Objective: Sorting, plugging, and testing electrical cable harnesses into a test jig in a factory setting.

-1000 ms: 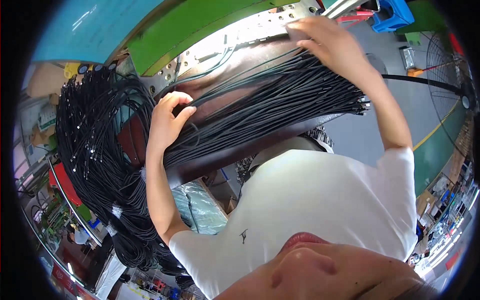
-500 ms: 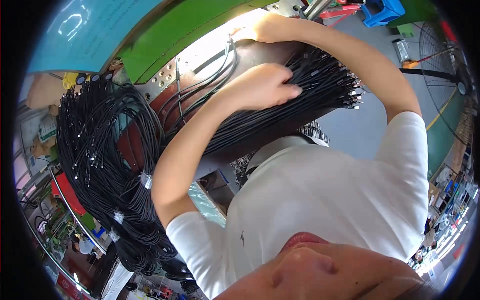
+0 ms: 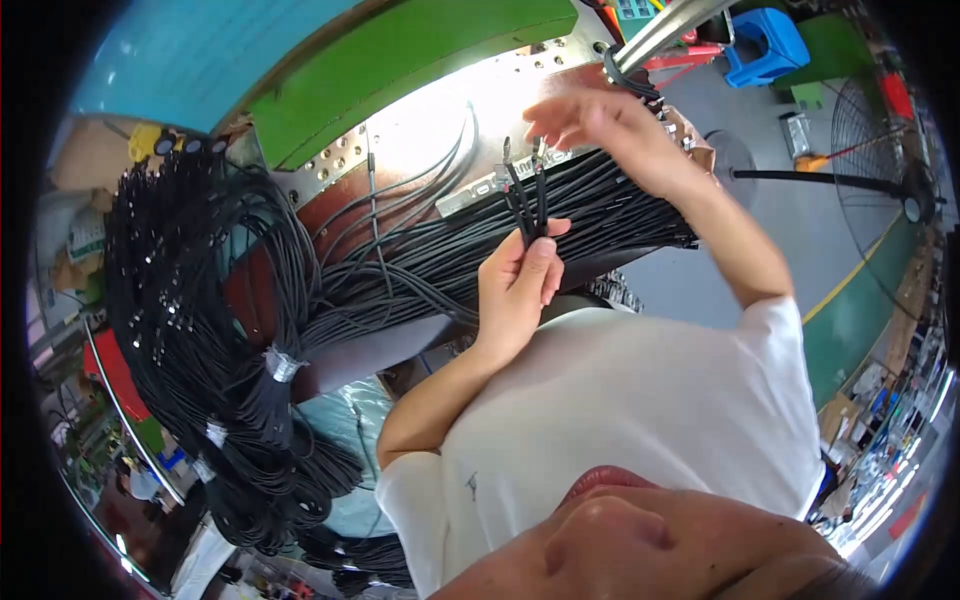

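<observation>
My left hand [image 3: 515,290] is closed around a few black cables [image 3: 538,205], their metal-tipped connectors pointing up and away from me. Just beyond those tips hovers my right hand [image 3: 610,130], its fingers loosely bent and apart, slightly blurred, with nothing visible in them. Below both hands a thick bundle of black cables [image 3: 590,215] lies across the bench. Several loose grey-black cables [image 3: 400,190] curve from the lit area toward the left. A flat metal strip with markings [image 3: 465,195] rests beside the bundle.
A large mass of tied black cables [image 3: 190,330] hangs at the left. A green machine panel [image 3: 420,70] and a bright perforated plate [image 3: 330,155] border the far side. At the right stand a fan [image 3: 880,180] and a blue stool [image 3: 765,45]; a metal pole [image 3: 670,35] rises at the back.
My left hand has come back toward my body and now holds cables upright. My right hand has left the brightly lit spot, moving right and nearer, its fingers now apart.
</observation>
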Tool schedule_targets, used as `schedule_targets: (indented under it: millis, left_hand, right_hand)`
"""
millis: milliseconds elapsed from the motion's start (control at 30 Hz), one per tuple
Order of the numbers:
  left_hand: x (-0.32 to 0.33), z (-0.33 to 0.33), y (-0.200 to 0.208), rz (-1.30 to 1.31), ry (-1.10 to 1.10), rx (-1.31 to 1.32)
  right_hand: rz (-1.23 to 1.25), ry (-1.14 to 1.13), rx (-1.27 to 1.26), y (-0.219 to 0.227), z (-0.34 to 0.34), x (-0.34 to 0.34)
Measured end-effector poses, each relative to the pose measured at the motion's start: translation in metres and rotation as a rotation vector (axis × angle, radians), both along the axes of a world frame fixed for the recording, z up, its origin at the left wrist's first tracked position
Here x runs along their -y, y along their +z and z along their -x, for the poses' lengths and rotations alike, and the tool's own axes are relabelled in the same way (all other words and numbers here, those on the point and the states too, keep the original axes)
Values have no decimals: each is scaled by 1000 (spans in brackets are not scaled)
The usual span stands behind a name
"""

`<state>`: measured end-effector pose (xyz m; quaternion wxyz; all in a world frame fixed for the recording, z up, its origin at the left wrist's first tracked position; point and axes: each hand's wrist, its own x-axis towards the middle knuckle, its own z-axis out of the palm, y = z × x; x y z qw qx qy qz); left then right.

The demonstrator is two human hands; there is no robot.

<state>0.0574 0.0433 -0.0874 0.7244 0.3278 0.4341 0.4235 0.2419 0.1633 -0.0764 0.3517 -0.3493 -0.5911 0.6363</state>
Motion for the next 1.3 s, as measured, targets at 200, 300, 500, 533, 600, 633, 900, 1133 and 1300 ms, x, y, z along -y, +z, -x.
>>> schedule_targets:
  millis: [200,300,500,533,600,633,900,1133,1300]
  left_hand:
    - [2,9,-12,-27,120,69]
    - [2,16,-15,6,185,118]
    - [4,26,-8,95,122,69]
    - [6,26,-6,112,79,63]
    - [11,35,-5,57,68,11]
    - [13,37,-6,-110,199,-116]
    - [14,54,1,62,108,117]
    - [11,48,-1,77,55,140]
    - [6,47,0,107,0,107]
  right_hand:
    - [287,-90,-51,-6,54,50]
    - [-468,-78,305,-17,54,52]
    - [-1341,-157,741,-2,51,22]
    - [-1362,-97,756,-11,50,19]
    - [-1233,-40,779,-22,42,15]
    - [-1237,-32,781,-26,43,15]
    - [-707,-64,570,-40,72,27]
    - [-729,-55,649,-40,69,28]
    - [-1149,-98,678,-13,64,25]
